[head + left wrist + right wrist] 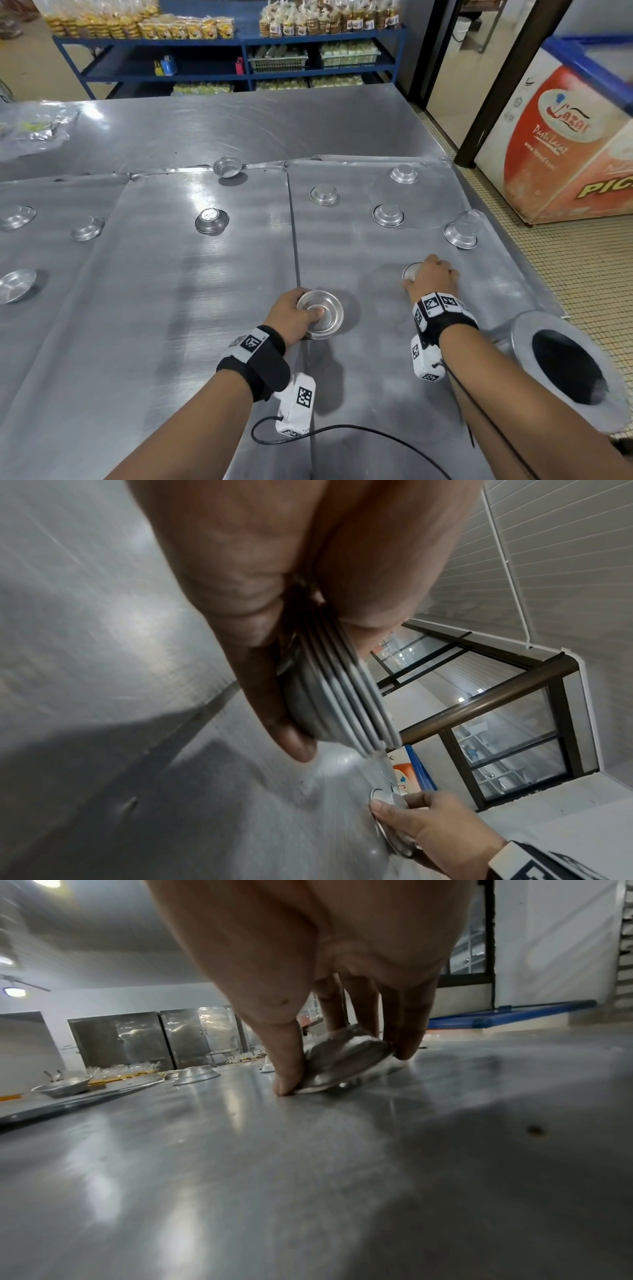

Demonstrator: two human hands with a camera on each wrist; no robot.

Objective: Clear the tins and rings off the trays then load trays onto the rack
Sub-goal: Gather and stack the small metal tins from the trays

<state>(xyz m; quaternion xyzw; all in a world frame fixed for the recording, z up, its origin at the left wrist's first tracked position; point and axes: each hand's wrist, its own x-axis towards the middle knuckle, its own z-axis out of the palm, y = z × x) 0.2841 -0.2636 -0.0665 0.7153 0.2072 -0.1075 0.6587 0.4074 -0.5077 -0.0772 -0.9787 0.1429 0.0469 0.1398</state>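
Note:
Flat metal trays (pixel 205 308) lie side by side on the steel table, with small round tins scattered on them. My left hand (pixel 294 317) grips a stack of several nested tins (pixel 323 317) (pixel 346 707), thumb inside the top one, just above the tray seam. My right hand (pixel 433 277) pinches the rim of one upturned tin (pixel 412 270) (pixel 342 1061) on the right tray (pixel 359 246), tilting it off the surface. More upturned tins (pixel 388 215) sit beyond it, and others (pixel 211 221) lie on the left trays.
A large metal bin (pixel 565 370) with a dark opening stands at the near right table edge. Crumpled clear plastic (pixel 34 126) lies at the far left. Blue shelving (pixel 239 58) with packed goods stands behind; an orange and white chest freezer (pixel 565 144) is on the right.

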